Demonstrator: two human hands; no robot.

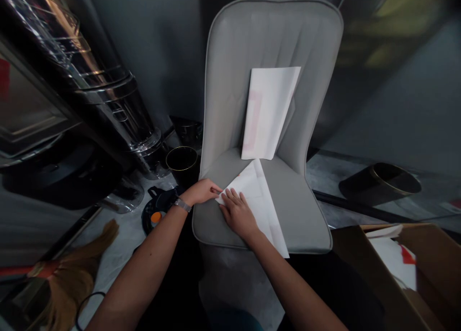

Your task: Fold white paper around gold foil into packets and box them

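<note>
A white sheet of paper (264, 204), folded into a triangle, lies on the seat of a grey padded chair (306, 220). My left hand (202, 192), with a watch on the wrist, pinches the paper's left corner between thumb and fingers. Flat on the paper beside that corner rests my right hand (237, 213), its fingers stretched out and slightly apart. A second folded white paper (270, 112), with a faint pink mark, leans upright against the chair's backrest. The triangle's lower tip reaches past the front edge of the seat.
Black bins (182, 159) stand left of the chair, and another black bin (378, 184) is at the right. An open cardboard box (435, 254) holding papers sits at the lower right. A broom (72, 278) lies at the lower left, below shiny metal pipes (118, 105).
</note>
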